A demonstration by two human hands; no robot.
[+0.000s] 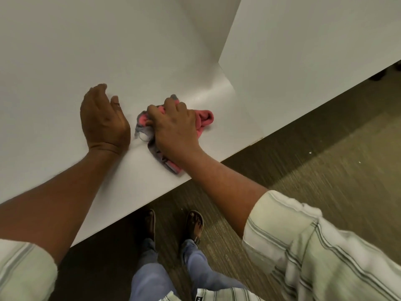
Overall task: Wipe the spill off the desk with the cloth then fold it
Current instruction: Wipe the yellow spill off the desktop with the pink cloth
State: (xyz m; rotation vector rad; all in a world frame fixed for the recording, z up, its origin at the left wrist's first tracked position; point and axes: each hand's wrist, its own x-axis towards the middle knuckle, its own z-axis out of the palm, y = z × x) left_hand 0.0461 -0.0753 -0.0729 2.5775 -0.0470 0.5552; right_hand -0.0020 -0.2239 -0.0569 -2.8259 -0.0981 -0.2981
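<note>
My right hand [173,129] is pressing down on the pink and grey cloth [205,119], fingers curled and clamped into its bunched folds. The cloth is lying crumpled on the white desk [65,61], near its front edge. My left hand [103,120] is resting just beside it, edge-on, fingers together and holding nothing. Below, my sandalled feet [195,224] are standing on the carpet [325,159].
</note>
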